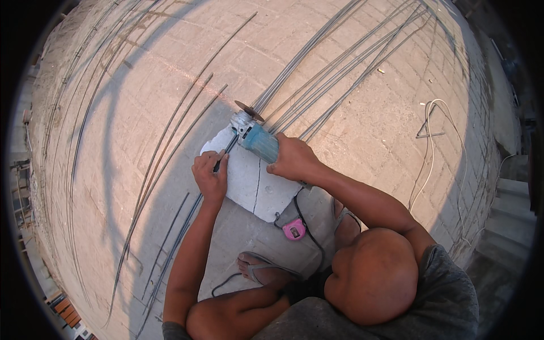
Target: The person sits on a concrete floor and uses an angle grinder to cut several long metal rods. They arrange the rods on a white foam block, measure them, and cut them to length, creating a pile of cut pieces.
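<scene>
A teal and silver angle grinder is in my right hand, fingers around its body. Its disc stands at the bars over a chipped white slab with a long crack, and faint orange sparks stream off toward the upper left. My left hand grips dark steel bars at the slab's left part, just below the grinder's head. A pink tape measure lies below the slab beside a black cord.
Long steel rods lie in bundles and loose across the paved floor. A pale cable runs down the right side, near concrete steps. My sandalled foot is below the slab, by the tape measure.
</scene>
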### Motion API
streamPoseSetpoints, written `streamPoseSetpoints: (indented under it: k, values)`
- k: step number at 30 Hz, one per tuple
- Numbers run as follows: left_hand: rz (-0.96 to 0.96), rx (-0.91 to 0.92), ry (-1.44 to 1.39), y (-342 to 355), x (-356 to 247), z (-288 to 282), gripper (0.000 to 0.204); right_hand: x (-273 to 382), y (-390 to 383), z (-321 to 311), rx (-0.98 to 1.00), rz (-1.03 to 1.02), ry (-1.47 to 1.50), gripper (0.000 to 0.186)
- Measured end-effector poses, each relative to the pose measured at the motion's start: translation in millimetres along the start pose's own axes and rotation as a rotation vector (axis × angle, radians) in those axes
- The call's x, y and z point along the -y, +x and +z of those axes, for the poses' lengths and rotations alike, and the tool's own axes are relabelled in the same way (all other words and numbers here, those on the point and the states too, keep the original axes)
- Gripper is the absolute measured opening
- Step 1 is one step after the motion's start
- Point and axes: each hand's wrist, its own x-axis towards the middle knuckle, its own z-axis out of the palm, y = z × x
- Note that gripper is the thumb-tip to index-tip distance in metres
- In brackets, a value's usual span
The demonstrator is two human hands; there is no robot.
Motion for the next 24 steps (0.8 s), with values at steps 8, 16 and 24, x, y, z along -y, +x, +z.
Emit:
streamPoseSetpoints:
  k: [8, 16, 24]
  values:
    - [0.001, -0.009, -0.022, 1, 0, 0, 0.016, 3, 9, 3, -0.049, -0.041, -0.02, 0.061]
    - [0.005, -0.004, -0.008, 1, -1, -1, 0.015, 9, 15, 3, -0.05, -0.044, -0.043, 0.06]
    - [-0.004, 0.007, -0.001, 1, -1, 0, 0.016, 9, 21, 3, -0.01, -0.024, -0.052, 0.074]
